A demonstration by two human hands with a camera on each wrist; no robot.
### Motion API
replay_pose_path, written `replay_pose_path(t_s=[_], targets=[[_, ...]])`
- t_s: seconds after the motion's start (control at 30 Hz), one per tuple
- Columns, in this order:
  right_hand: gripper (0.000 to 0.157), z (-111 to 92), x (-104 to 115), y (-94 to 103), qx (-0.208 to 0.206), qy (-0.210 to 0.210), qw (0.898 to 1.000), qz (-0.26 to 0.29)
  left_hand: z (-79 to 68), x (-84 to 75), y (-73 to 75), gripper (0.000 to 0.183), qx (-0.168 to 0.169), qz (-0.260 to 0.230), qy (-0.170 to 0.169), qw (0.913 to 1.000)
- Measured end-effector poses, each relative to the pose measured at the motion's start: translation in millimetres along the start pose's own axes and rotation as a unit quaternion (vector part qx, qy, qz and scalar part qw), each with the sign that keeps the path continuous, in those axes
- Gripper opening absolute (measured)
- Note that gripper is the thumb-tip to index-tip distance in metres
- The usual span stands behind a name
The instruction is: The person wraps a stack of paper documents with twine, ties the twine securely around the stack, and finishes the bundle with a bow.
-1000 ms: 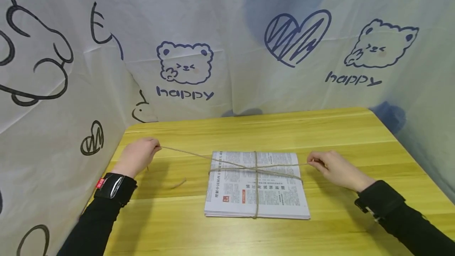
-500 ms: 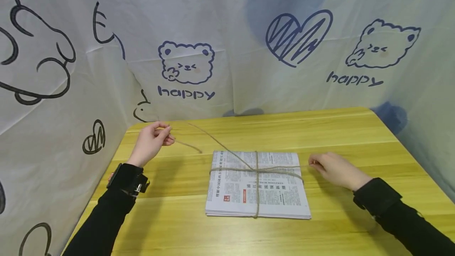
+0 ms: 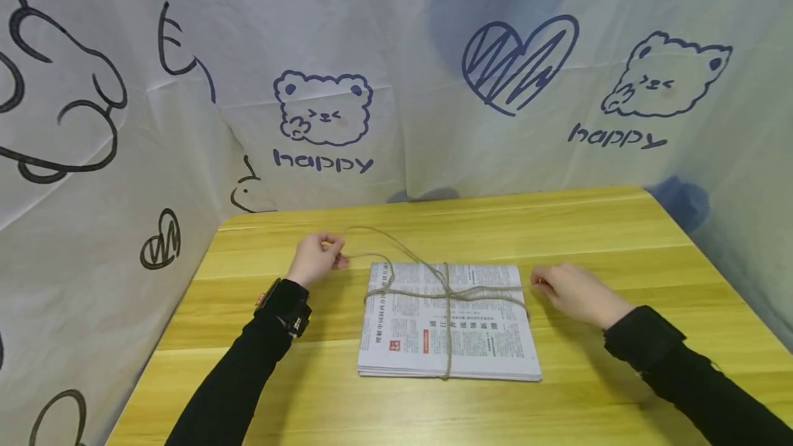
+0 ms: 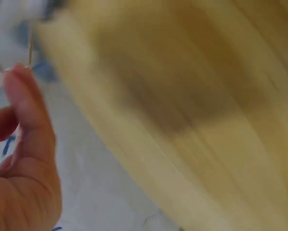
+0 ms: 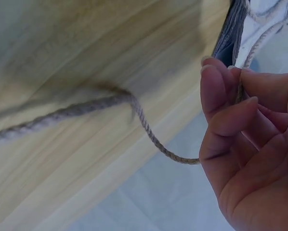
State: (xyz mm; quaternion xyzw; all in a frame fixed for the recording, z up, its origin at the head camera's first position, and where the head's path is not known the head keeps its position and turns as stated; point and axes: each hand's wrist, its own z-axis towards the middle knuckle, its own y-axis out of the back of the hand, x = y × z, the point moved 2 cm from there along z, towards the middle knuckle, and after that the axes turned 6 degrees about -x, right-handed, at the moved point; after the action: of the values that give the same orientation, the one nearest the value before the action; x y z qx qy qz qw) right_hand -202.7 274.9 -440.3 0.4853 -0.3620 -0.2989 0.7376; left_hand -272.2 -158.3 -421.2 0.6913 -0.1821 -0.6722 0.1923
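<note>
A flat stack of newspapers (image 3: pixel 489 353) lies on the table, with beige twine (image 3: pixel 448 346) crossed over it both ways. Left of the stack's far corner, my left hand (image 3: pixel 314 260) pinches one twine end at the fingertips. From there the twine bows in a slack loop toward the crossing. In the left wrist view, thin twine (image 4: pixel 31 48) rises from the fingertips of the left hand (image 4: pixel 31 159). My right hand (image 3: pixel 579 292), right of the stack, pinches the other end. The right wrist view shows its loose twine tail (image 5: pixel 158 147) trailing from the right hand (image 5: pixel 252 139).
The yellow wood-grain table (image 3: pixel 347 405) reaches back to a white cloth (image 3: pixel 409 157) with printed bears and hearts. More cloth hangs along the left and right sides. Both wrists wear black bands over dark sleeves.
My left hand has moved right, toward the stack, and its twine has gone from taut to a slack loop. Half a second ago that strand stood loose in the air. My right hand stays nearly still.
</note>
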Motion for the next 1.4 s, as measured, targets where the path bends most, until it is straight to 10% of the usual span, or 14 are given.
replay_pose_path(t_s=[0.2,0.53,0.77,1.03,1.23,1.4], targets=[[0.006,3.5,4.3,-4.4,0.006,0.0,1.0,0.0,-4.6,16.0,-4.8,0.031,-0.025,0.26,-0.043,0.9642],[0.018,9.0,27.7,11.7,-0.019,0.015,1.0,-0.017,-15.2,12.6,-19.8,0.029,0.087,0.312,-0.216,0.921],[0.013,23.9,63.2,6.5,-0.047,0.069,0.996,0.007,-16.4,16.0,-24.7,0.008,0.044,0.328,-0.234,0.9143],[0.019,47.5,90.2,-18.9,-0.003,0.109,0.993,0.039,-24.4,-3.8,-29.1,0.016,-0.006,0.265,-0.211,0.941],[0.025,63.7,92.2,-37.3,0.015,0.136,0.991,0.005,-28.2,-13.7,-37.6,0.023,-0.001,0.106,-0.142,0.9841],[0.02,68.2,90.7,-48.7,0.03,0.136,0.99,-0.009,-28.0,-17.6,-39.2,0.024,0.009,0.007,-0.097,0.9953]])
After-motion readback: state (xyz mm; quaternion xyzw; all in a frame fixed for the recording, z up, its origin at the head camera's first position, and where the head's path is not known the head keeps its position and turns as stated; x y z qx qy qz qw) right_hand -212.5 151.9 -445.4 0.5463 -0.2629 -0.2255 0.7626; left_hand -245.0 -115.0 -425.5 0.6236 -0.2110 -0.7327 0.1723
